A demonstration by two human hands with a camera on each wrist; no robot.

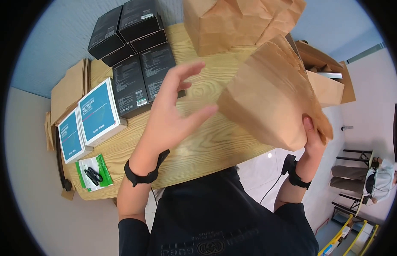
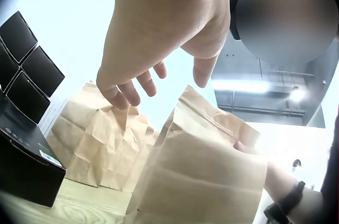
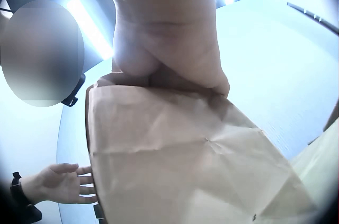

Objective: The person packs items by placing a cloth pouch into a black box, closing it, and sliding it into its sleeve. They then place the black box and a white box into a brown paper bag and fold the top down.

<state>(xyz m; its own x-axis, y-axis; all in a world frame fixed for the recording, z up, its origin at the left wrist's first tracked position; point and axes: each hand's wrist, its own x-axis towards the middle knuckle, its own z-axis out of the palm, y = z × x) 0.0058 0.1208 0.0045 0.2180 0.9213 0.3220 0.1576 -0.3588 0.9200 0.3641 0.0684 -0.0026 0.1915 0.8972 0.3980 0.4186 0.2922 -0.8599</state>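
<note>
A brown paper bag (image 1: pixel 267 94) is held by its top edge in my right hand (image 1: pixel 313 134), the thumb over the near side and the other fingers hidden behind the paper. In the head view the bag leans over the right part of the table. My left hand (image 1: pixel 168 111) hovers to its left, fingers spread and loosely bent, holding nothing. The left wrist view shows that hand (image 2: pixel 164 28) above and left of the bag (image 2: pixel 201 171). From the right wrist, the bag's creased side (image 3: pixel 180 150) hangs below the gripping hand (image 3: pixel 169 54).
Several black boxes (image 1: pixel 134 79) are stacked at the back left of the wooden table (image 1: pixel 198 158). Two white-and-blue boxes (image 1: pixel 98 113), folded paper bags (image 1: pixel 70 89) and a green packet with a black cable (image 1: pixel 94 173) lie left. Another paper bag (image 1: pixel 232 25) stands behind; an open carton (image 1: pixel 326 85) is at right.
</note>
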